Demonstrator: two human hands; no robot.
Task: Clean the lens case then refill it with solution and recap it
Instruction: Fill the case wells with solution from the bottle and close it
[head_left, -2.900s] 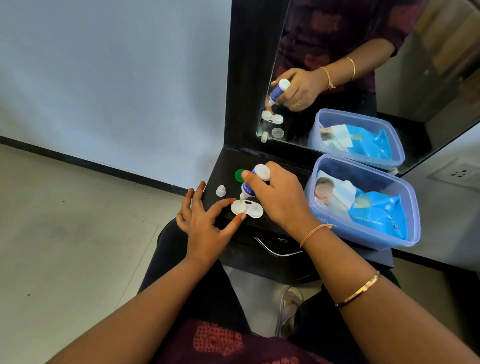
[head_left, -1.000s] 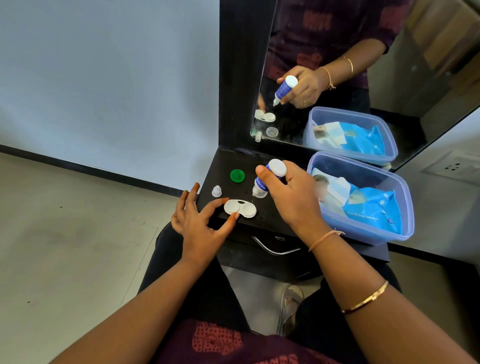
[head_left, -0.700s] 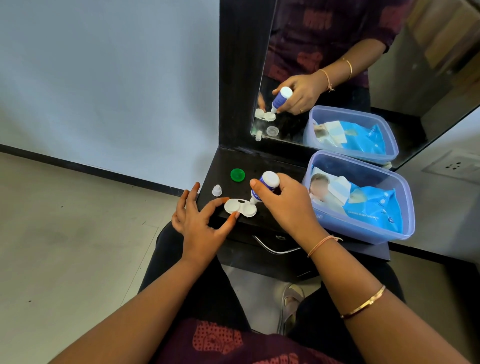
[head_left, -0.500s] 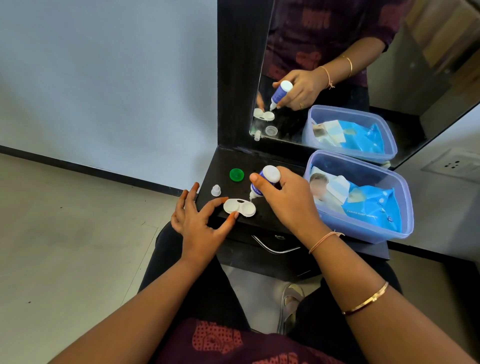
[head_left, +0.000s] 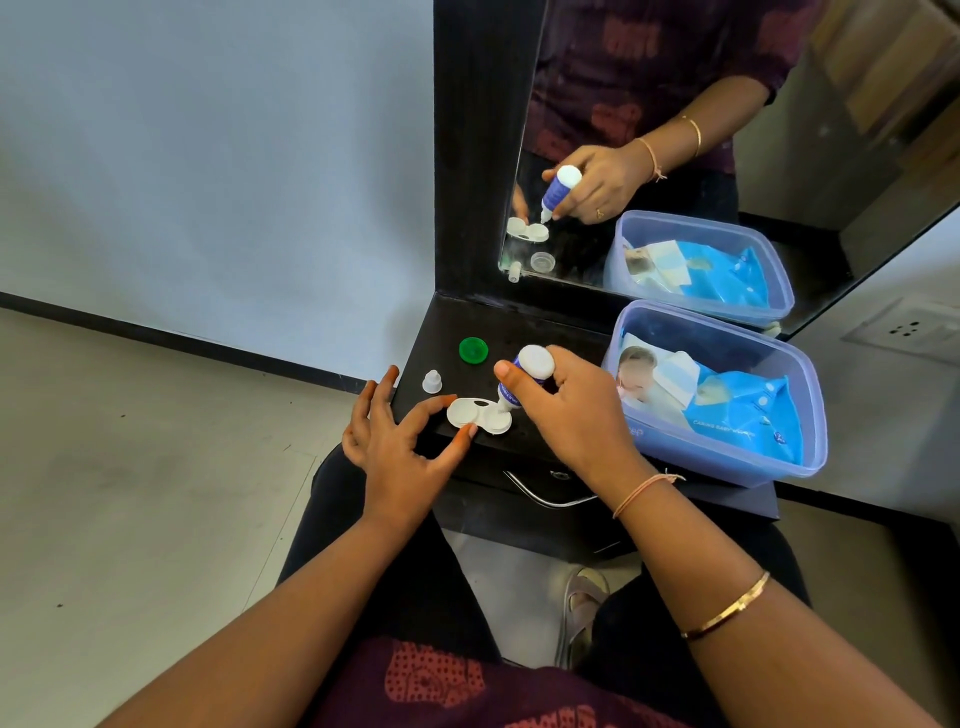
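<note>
Gripping fingers, right hand (head_left: 566, 415): the fingers (head_left: 511, 374) and thumb are curled round the solution bottle (head_left: 525, 371) and hold it base-up and tilted.
Bottle nozzle: points down out of the right-hand fingers, with its tip at the right well of the lens case (head_left: 479, 414). Contact with the well cannot be determined.
Steadying fingers, left hand (head_left: 400, 452): the index finger and thumb pinch the left well of the lens case, index on the far rim and thumb on the near rim. The other fingers are spread past the left edge of the counter (head_left: 550, 322).
Lens case: white, both wells uncapped, lying flat near the front edge of the counter between the two sets of fingers.
White nozzle cap (head_left: 431, 382): upright on the counter, just beyond the left index finger and apart from the lens case.
Green cap (head_left: 473, 349): flat on the counter, beyond the lens case and left of the right thumb, touching neither.
Plastic box (head_left: 727, 470): translucent blue, on the counter just beside the right hand on its right. It holds a blue packet (head_left: 743, 415).
Mirror (head_left: 779, 218): upright at the rear of the counter, beyond all fingers. It reflects the bottle, the case and the box.
Drawer handle (head_left: 545, 498): metal, below the front edge of the counter, under the right wrist.
</note>
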